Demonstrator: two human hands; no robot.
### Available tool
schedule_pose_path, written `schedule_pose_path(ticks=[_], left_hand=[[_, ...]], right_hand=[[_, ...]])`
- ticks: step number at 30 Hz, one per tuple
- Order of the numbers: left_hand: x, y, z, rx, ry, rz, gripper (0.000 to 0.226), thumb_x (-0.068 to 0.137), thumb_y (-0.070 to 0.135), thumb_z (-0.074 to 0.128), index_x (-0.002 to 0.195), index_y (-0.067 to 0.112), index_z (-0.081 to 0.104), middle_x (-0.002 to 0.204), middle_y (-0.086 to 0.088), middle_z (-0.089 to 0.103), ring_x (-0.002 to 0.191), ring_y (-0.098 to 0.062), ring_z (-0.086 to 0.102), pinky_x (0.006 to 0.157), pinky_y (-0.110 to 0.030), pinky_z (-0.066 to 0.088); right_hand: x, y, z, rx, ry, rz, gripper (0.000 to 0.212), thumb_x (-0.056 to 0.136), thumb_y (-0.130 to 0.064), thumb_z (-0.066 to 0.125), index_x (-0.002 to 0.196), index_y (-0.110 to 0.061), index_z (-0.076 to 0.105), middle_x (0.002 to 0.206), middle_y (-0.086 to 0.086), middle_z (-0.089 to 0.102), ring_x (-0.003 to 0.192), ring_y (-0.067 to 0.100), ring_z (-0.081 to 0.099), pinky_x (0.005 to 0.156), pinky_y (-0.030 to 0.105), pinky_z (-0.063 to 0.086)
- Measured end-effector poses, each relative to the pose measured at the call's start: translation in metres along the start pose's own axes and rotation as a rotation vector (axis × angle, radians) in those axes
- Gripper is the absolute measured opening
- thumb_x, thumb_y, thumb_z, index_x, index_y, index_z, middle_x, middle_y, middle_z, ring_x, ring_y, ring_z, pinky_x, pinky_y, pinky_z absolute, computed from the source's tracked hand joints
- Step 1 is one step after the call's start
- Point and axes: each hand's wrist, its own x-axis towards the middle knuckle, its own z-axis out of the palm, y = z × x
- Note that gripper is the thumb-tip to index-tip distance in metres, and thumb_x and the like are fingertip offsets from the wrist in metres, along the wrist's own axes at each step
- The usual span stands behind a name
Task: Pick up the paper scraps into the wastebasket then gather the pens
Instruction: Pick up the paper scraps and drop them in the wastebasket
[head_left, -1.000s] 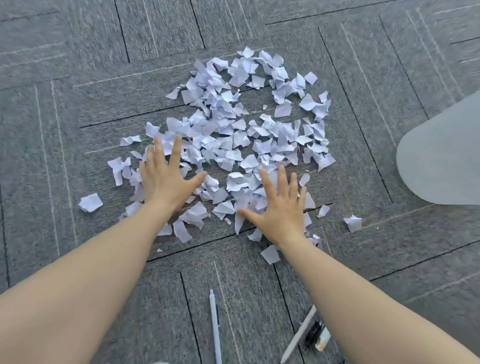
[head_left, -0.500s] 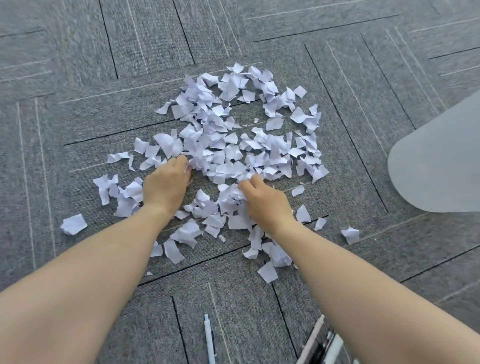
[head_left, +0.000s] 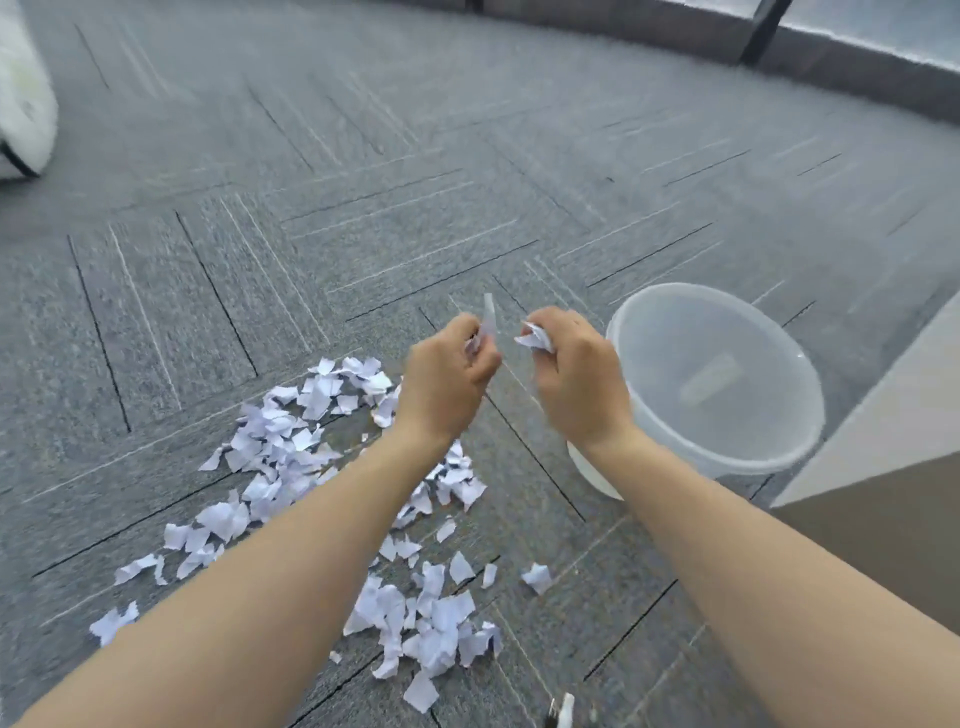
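Both my hands are raised above the grey carpet, each with a fistful of white paper scraps. My left hand grips scraps, with one piece sticking up past the fingers. My right hand clutches a crumpled bunch of scraps and hovers just left of the wastebasket, a translucent white bucket standing upright on the floor. A wide scatter of paper scraps lies on the carpet below and left of my arms. The tip of a pen shows at the bottom edge.
A light-coloured panel or furniture side stands right of the bucket. A white fluffy object sits at the far left. A dark wall base runs along the back. Grey carpet stretches beyond the scraps.
My hands closed on scraps from the pile, lifted off the floor and moved right toward the bucket. The view swung up and right, bringing the bucket into sight.
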Motion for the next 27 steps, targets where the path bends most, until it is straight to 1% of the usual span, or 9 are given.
schedule_pose_path(ticks=[2,4,8,12,15,17,19,22,27], left_hand=[[0.024,0.056,0.024,-0.065,-0.026,0.001,0.03,0.09,0.018,0.049,0.062,0.016,0.037,0.048,0.007,0.04,0.045,-0.005,0.043,0.045,-0.019,0.029],[0.038,0.099,0.053,-0.106,-0.074,-0.042,0.033,0.09,0.021,0.048,0.06,0.014,0.036,0.049,0.004,0.041,0.047,-0.014,0.038,0.047,-0.029,0.03],[0.05,0.147,0.115,-0.171,-0.197,-0.151,0.022,0.083,0.017,0.048,0.065,0.007,0.044,0.06,-0.009,0.05,0.056,-0.029,0.048,0.04,-0.038,0.05],[0.049,0.159,0.17,-0.149,-0.354,-0.28,0.021,0.084,0.013,0.046,0.064,0.007,0.043,0.06,-0.006,0.047,0.048,-0.03,0.055,0.033,-0.024,0.043],[0.052,0.15,0.2,-0.104,-0.451,-0.373,0.028,0.089,0.023,0.044,0.076,0.004,0.059,0.079,-0.016,0.068,0.076,-0.036,0.068,0.065,-0.03,0.051],[0.056,0.14,0.216,-0.087,-0.488,-0.455,0.047,0.092,0.039,0.041,0.096,0.0,0.067,0.099,-0.022,0.069,0.095,-0.036,0.065,0.083,-0.036,0.05],[0.056,0.134,0.222,-0.072,-0.539,-0.524,0.061,0.093,0.053,0.034,0.112,0.002,0.063,0.113,-0.018,0.065,0.107,-0.035,0.061,0.092,-0.038,0.046],[0.056,0.13,0.22,-0.131,-0.563,-0.589,0.075,0.094,0.061,0.02,0.132,0.004,0.049,0.132,-0.015,0.053,0.121,-0.032,0.05,0.105,-0.044,0.038],[0.053,0.131,0.195,-0.378,-0.36,-0.467,0.058,0.1,0.047,0.023,0.103,0.007,0.065,0.117,-0.009,0.065,0.101,-0.025,0.056,0.102,-0.042,0.04]], right_hand=[[0.013,0.027,-0.043,-0.017,0.114,0.109,0.02,0.087,-0.004,0.051,0.101,-0.01,0.063,0.091,0.013,0.066,0.082,0.033,0.059,0.064,0.034,0.039],[0.018,0.055,-0.079,-0.013,0.185,0.228,0.02,0.088,-0.011,0.045,0.099,-0.012,0.063,0.085,0.013,0.067,0.079,0.034,0.058,0.063,0.035,0.038],[0.011,0.102,-0.119,0.029,0.269,0.387,0.016,0.092,-0.007,0.047,0.083,-0.014,0.058,0.071,0.0,0.059,0.069,0.025,0.048,0.058,0.033,0.027],[-0.001,0.141,-0.122,0.073,0.213,0.537,0.032,0.092,-0.009,0.046,0.064,-0.022,0.037,0.058,-0.006,0.047,0.059,0.021,0.05,0.051,0.033,0.027],[-0.009,0.162,-0.116,0.11,0.109,0.632,0.021,0.091,-0.016,0.046,0.07,-0.022,0.046,0.071,0.0,0.057,0.067,0.024,0.054,0.056,0.032,0.032],[-0.015,0.172,-0.112,0.126,0.02,0.67,0.015,0.091,-0.02,0.048,0.097,-0.024,0.06,0.098,0.005,0.066,0.091,0.029,0.06,0.069,0.03,0.04],[-0.021,0.18,-0.109,0.155,-0.068,0.71,0.036,0.091,-0.021,0.05,0.127,-0.021,0.055,0.127,0.005,0.06,0.115,0.025,0.055,0.089,0.03,0.041],[-0.026,0.181,-0.108,0.157,-0.099,0.744,0.045,0.09,-0.022,0.05,0.135,-0.019,0.049,0.139,0.006,0.052,0.124,0.025,0.05,0.099,0.032,0.038],[-0.016,0.155,-0.114,0.171,0.084,0.708,0.032,0.092,-0.018,0.046,0.121,-0.017,0.059,0.127,0.003,0.06,0.114,0.021,0.055,0.086,0.028,0.038]])
